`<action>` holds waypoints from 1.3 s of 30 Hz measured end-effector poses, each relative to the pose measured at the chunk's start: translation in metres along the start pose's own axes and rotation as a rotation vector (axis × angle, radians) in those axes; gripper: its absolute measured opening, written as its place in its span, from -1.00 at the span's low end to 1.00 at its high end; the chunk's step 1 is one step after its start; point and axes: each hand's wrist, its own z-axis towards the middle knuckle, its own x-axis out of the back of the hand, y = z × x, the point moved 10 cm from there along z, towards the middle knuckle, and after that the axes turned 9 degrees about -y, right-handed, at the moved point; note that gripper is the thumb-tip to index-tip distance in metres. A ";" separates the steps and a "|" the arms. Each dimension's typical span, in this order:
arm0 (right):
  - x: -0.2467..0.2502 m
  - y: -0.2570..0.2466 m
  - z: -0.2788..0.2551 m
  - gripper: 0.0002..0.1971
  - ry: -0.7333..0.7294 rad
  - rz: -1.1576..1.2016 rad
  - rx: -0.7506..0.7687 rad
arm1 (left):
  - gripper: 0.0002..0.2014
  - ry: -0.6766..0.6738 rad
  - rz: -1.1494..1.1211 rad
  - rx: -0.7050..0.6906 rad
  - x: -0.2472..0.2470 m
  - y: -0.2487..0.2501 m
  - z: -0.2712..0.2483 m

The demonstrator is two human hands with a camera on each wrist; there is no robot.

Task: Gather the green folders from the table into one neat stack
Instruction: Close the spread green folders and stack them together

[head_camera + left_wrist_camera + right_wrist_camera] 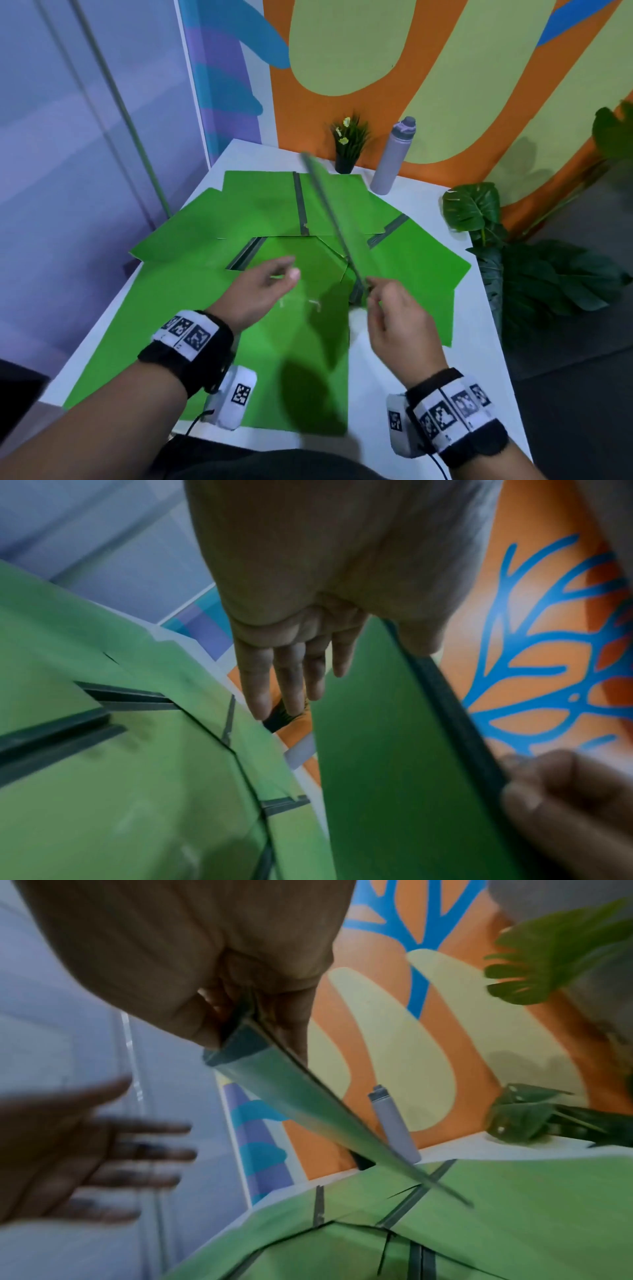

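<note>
Several green folders [205, 260] with grey spine strips lie fanned out and overlapping over the white table [404, 370]. My right hand [387, 301] pinches the near corner of one green folder [329, 209] and holds it on edge above the others, seen edge-on [308, 1112]. That lifted folder [394, 750] stands just right of my left hand [274, 277]. The left hand hovers over the middle of the spread with straight fingers [291, 680], holding nothing. The folders on the table also show below both wrists [120, 777] [514, 1204].
A small potted plant [349, 144] and a grey water bottle [394, 157] stand at the table's far edge, against an orange and yellow wall. Large leafy plants [513, 260] crowd the table's right side. A glass wall runs along the left.
</note>
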 end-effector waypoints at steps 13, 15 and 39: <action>-0.106 0.014 -0.021 -0.66 -0.417 0.045 -0.043 | -0.64 0.232 -0.439 0.240 0.027 -0.066 -0.033; -0.094 0.055 -0.010 -0.43 -0.358 0.123 -0.275 | -0.69 0.203 -0.365 0.201 0.029 -0.059 -0.035; -0.136 0.152 -0.098 -0.76 -0.261 0.490 -0.911 | -0.71 -0.058 0.658 0.662 0.000 -0.207 -0.022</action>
